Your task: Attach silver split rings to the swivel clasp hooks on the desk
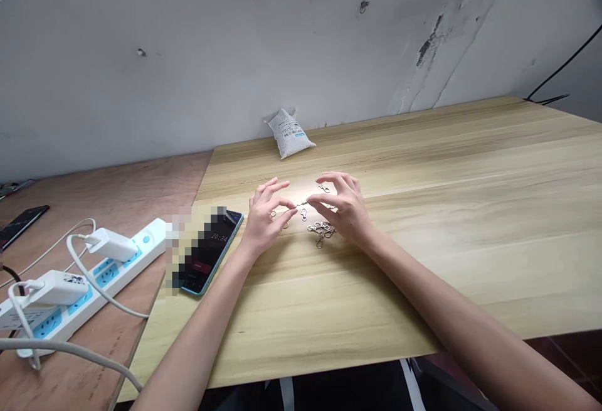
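Between my two hands a small metal clasp (302, 204) is held just above the table, its fine parts too small to make out. My left hand (269, 213) pinches its left end with thumb and forefinger, the other fingers raised. On the right end, thumb and forefinger of my right hand (345, 209) are closed in a pinch. A loose metal clasp (304, 214) lies just below. Several silvery clasps with rings form a small pile (322, 229) beside my right hand, which partly covers them. Another clasp (324, 188) lies behind its fingers. Small rings (273, 214) show by my left hand.
A phone (211, 254) with a lit screen lies left of my left forearm. Further left, a white power strip (141, 241) with chargers and cables rests on a reddish board (155, 179). A white packet (291, 135) leans near the wall (211, 53) at the back.
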Tool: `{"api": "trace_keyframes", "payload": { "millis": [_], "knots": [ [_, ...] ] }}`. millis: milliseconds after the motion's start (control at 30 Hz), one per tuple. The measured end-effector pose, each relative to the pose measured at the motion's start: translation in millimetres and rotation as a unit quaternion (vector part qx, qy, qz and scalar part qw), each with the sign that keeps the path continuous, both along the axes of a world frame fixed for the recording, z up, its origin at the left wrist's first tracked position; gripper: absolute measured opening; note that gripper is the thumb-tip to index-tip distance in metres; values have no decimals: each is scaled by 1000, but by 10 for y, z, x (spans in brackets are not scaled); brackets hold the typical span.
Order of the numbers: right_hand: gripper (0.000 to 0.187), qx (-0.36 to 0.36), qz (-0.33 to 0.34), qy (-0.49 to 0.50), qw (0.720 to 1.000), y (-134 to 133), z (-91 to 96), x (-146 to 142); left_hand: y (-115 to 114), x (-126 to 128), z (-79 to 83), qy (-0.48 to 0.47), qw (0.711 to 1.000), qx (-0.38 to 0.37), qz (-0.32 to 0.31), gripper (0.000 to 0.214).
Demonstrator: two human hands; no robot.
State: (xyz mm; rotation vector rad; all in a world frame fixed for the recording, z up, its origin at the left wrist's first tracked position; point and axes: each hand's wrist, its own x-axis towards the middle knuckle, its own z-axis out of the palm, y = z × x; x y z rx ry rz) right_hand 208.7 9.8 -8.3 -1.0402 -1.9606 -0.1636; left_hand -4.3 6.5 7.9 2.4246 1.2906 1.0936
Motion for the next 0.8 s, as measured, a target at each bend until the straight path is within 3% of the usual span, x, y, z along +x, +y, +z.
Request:
{"api": "trace_keyframes", "payload": {
  "millis": [800],
  "knots": [
    [16, -3, 12, -8, 1000, 5, -24, -21, -4, 14, -17, 20, 1000, 20, 5, 3]
  ]
}}
